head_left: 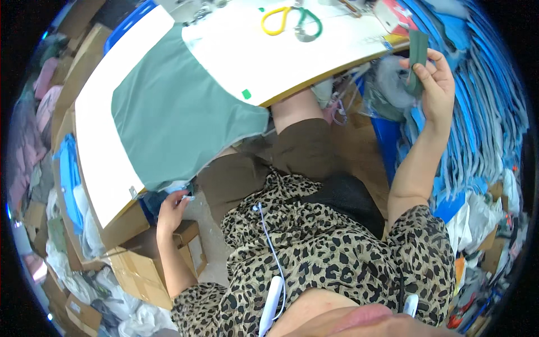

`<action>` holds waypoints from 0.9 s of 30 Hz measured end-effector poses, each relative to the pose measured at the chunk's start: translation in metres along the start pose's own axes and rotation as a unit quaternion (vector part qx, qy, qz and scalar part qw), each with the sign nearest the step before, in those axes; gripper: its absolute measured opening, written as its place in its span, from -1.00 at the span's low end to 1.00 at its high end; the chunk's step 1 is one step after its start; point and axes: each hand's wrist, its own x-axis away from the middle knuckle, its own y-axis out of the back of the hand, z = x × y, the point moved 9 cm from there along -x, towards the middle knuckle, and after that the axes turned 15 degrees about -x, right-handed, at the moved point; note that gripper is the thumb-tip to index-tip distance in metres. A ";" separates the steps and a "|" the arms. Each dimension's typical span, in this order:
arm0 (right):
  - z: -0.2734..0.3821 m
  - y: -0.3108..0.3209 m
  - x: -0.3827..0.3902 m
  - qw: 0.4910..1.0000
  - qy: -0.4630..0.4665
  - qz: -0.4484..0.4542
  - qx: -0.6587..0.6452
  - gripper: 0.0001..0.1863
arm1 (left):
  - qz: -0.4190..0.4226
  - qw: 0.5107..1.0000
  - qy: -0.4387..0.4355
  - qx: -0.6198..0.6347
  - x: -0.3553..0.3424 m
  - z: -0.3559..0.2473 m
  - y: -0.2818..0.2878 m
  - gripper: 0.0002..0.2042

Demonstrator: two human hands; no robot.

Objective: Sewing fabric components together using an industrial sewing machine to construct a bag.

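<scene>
My right hand (437, 81) is raised at the right, past the table's edge, its thumb and fingers pinching a narrow dark green fabric strip (418, 49) that stands upright. My left hand (173, 210) is low at the left, beside the table's near corner. Its fingers are pinched together by a small pale blue bit, too small to name. Just above that hand, a large grey-green cloth piece (174, 106) lies flat on the white table (224, 48). Its lower edge and one corner hang over the table's edge toward my lap.
Yellow and green loop handles (275, 21) lie at the table's far side. Small green scraps (246, 94) are on the tabletop. A tall stack of blue and grey folded cloth (471, 101) rises at the right. Cardboard boxes (140, 272) and plastic bags (140, 320) crowd the lower left.
</scene>
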 end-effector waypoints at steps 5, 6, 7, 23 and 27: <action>-0.038 -0.153 0.003 0.969 -0.089 0.197 -0.121 -0.74 | 0.077 0.931 -0.341 0.105 0.061 -0.221 0.074 -0.65; -0.044 -0.184 0.009 0.957 -0.113 0.226 -0.143 -0.75 | 0.102 0.927 -0.288 0.216 0.063 -0.239 0.084 -0.56; -0.047 -0.212 0.015 0.948 -0.149 0.257 -0.114 -0.76 | 0.060 0.926 -0.297 0.226 0.060 -0.260 0.097 -0.52; -0.040 -0.351 0.007 0.898 0.087 0.427 0.063 -0.45 | -0.121 0.962 -0.210 -0.127 -0.035 -0.275 0.250 -0.77; -0.050 -0.380 -0.034 0.862 0.287 0.352 0.226 -0.76 | -0.203 0.904 -0.197 -0.321 -0.087 -0.299 0.290 -0.65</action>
